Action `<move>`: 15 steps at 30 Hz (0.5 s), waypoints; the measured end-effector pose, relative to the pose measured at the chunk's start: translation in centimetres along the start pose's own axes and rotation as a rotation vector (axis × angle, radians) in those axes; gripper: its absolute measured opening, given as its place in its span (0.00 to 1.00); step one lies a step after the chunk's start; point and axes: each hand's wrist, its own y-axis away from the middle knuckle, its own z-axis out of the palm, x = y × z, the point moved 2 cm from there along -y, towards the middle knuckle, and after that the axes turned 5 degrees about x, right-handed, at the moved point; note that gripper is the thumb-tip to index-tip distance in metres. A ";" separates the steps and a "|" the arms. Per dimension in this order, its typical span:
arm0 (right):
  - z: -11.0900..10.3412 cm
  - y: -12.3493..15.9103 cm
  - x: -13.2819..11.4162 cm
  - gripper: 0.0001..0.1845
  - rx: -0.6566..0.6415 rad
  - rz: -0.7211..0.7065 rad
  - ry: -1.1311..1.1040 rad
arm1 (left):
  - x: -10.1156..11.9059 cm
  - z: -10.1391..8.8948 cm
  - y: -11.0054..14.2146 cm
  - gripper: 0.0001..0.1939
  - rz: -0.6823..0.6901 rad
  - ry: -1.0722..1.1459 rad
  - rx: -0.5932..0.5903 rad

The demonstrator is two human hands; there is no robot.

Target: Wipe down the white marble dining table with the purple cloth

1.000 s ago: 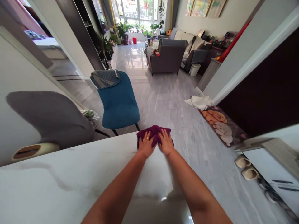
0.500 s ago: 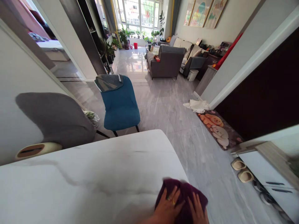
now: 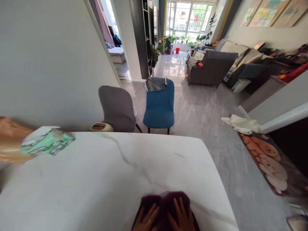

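A dark purple cloth (image 3: 166, 201) lies bunched on the white marble-patterned table (image 3: 101, 183) at the near edge of my view. On its left part rests my left hand (image 3: 147, 220), fingers stretched out and apart, a ring on one finger. My right hand (image 3: 182, 215) presses on the cloth's right part with its fingers spread. Both hands are open, lying on top of the fabric rather than wrapped round it. The picture's lower edge cuts off the wrists and the near part of the cloth.
On the table's far left are a green patterned tissue pack (image 3: 51, 141) and an orange-brown bag (image 3: 14, 141). Beyond the far edge stand a grey chair (image 3: 117, 107), a beige container (image 3: 102, 127) and a blue chair (image 3: 159, 112). A bear-print mat (image 3: 267, 157) lies on the floor, right.
The cloth and both hands have moved left over the table, away from its right edge. My view has turned left, bringing the tissue pack and bag into sight.
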 end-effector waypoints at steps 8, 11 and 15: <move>-3.0 -12.7 -8.4 0.47 -0.165 -0.065 -0.200 | -9.0 -6.6 3.2 0.36 -0.373 0.052 -0.038; -3.0 -12.9 -9.1 0.45 -0.166 -0.028 -0.137 | -8.8 -6.8 2.9 0.41 -0.461 0.236 -0.140; -2.8 -12.6 -9.3 0.41 -0.152 -0.014 -0.060 | -8.7 -7.6 2.8 0.43 -0.518 0.409 -0.247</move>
